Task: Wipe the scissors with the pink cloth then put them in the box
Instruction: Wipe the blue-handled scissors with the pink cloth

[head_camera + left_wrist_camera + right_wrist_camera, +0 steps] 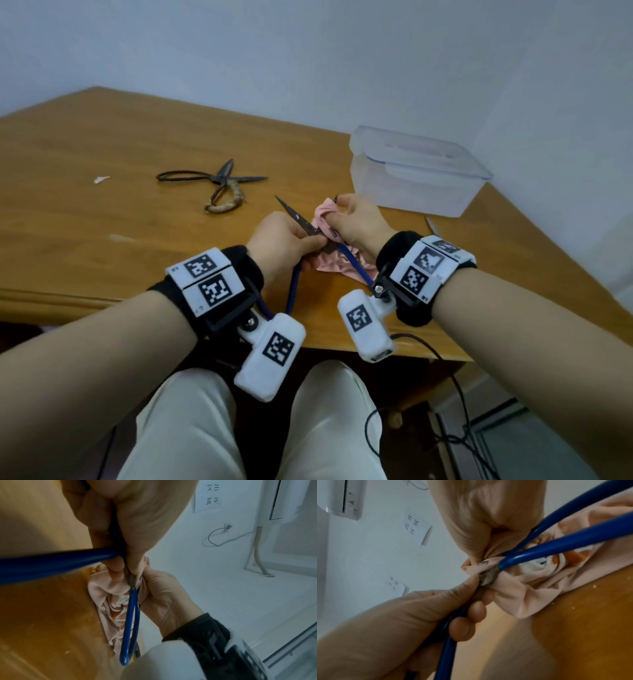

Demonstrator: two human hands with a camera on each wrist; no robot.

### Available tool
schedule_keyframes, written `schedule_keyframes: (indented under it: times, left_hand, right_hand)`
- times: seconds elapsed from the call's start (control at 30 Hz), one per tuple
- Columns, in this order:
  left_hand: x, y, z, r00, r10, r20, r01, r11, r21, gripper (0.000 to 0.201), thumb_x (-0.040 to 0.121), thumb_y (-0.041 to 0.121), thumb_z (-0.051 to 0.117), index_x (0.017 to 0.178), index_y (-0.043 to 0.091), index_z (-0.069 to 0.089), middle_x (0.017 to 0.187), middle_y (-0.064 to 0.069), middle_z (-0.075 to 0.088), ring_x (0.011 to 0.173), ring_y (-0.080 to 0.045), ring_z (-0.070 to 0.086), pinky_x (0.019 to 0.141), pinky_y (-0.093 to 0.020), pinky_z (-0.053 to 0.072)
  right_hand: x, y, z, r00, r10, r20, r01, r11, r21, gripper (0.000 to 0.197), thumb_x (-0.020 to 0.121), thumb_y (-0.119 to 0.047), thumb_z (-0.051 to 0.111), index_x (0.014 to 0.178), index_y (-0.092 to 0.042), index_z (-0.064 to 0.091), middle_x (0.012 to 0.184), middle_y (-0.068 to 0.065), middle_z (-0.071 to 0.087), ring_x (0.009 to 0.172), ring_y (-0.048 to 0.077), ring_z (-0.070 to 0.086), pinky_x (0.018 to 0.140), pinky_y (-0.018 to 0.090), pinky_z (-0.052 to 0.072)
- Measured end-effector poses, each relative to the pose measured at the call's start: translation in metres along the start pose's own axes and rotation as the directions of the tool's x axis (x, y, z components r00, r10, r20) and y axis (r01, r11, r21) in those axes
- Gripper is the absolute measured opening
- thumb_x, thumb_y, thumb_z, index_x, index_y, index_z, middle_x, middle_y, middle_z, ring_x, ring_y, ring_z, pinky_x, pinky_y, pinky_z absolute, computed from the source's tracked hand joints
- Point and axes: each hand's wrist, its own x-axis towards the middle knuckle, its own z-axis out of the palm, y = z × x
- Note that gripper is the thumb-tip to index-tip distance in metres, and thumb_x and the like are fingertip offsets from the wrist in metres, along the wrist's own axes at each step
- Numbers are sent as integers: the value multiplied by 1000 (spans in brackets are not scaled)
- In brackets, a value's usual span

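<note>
Wooden table (102, 144) with a clear box (416, 186) at its far right.
Left hand (284, 240) grips the blue-handled scissors (297, 219) near the middle; right hand (359, 222) squeezes the pink cloth (323, 214) around one blade.

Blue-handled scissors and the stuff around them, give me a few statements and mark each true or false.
1. The left hand grips the blue-handled scissors. True.
2. The pink cloth lies untouched beside the box. False: the right hand holds it wrapped round one blade.
3. The blue-handled scissors are closed. False: their blades are spread apart.
4. A second pair, the dark scissors, lies on the table. True.
5. The dark scissors are inside the clear plastic box. False: they lie on the table to its left.
</note>
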Motion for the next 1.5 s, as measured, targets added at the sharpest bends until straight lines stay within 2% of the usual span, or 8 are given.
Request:
schedule_keyframes:
  times: [0.3, 0.43, 0.5, 0.73, 1.03, 1.1, 1.23, 1.5]
  left_hand:
    - [-2, 6, 0, 998, -50, 41, 50, 999, -7, 28, 91, 20, 65, 80, -5, 73, 65, -10, 68, 31, -1, 46, 31, -9, 28]
    - [-3, 6, 1, 999, -43, 34, 43, 999, -16, 30, 91, 19, 64, 82, -8, 72, 69, -16, 69, 30, -2, 45, 31, -9, 26]
    - [-3, 7, 0, 999, -30, 24, 30, 1000, 5, 30, 91, 20, 64, 82, -7, 73, 73, -19, 70, 30, -2, 44, 31, -8, 26]
    - [-6, 6, 4, 997, -58, 45, 60, 997, -42, 24, 91, 17, 65, 81, -3, 73, 63, -10, 67, 32, -1, 47, 31, -9, 29]
    - [-5, 6, 2, 995, -89, 50, 94, 991, -98, 20, 89, 14, 66, 81, -3, 72, 63, -9, 67, 34, -2, 51, 32, -9, 31]
    - [-5, 7, 3, 997, -69, 42, 72, 994, -84, 20, 90, 14, 66, 82, -3, 73, 55, -3, 66, 31, 0, 47, 31, -8, 28]
    - [-2, 6, 6, 999, -30, 42, 31, 999, -33, 23, 89, 16, 66, 78, -3, 74, 50, 0, 65, 32, 0, 47, 34, -8, 30]
    - [9, -2, 12, 1000, -2, 3, 2, 1000, -10, 22, 87, 16, 69, 73, 0, 75, 58, -4, 69, 42, -5, 55, 55, -20, 49]
  right_hand:
    - [-12, -2, -28, 948, 206, 243, -243, 961, 134, 24, 86, 9, 43, 100, 3, 61, 80, 18, 53, 60, 20, 48, 51, 29, 39]
    - [-16, -2, -30, 877, 297, 378, -390, 900, 197, 28, 52, -11, 56, 78, -1, 53, 82, 22, 50, 79, 36, 48, 76, 44, 38]
    - [-17, -1, -31, 862, 258, 437, -377, 901, 212, 40, 64, -22, 68, 93, 3, 58, 95, 34, 58, 91, 47, 57, 93, 55, 43]
    - [-14, 8, -35, 946, 174, 274, -204, 975, 85, 15, 78, -14, 76, 88, -4, 71, 91, 20, 72, 84, 36, 68, 82, 48, 54]
    - [-15, 6, -43, 864, 184, 469, -277, 951, 137, 31, 86, -13, 67, 108, 8, 64, 99, 23, 68, 87, 33, 67, 79, 37, 58]
    - [-15, 6, -41, 907, 172, 386, -241, 960, 139, 23, 85, -8, 67, 106, 2, 68, 90, 18, 71, 73, 24, 68, 63, 30, 59]
    - [-19, 7, -33, 936, 191, 297, -260, 941, 214, 8, 79, -10, 74, 85, -5, 72, 87, 22, 71, 79, 32, 66, 80, 49, 56]
    - [-12, 7, -14, 964, 228, 134, -254, 939, 232, 17, 80, -14, 76, 87, -1, 68, 90, 22, 69, 72, 27, 63, 70, 41, 55]
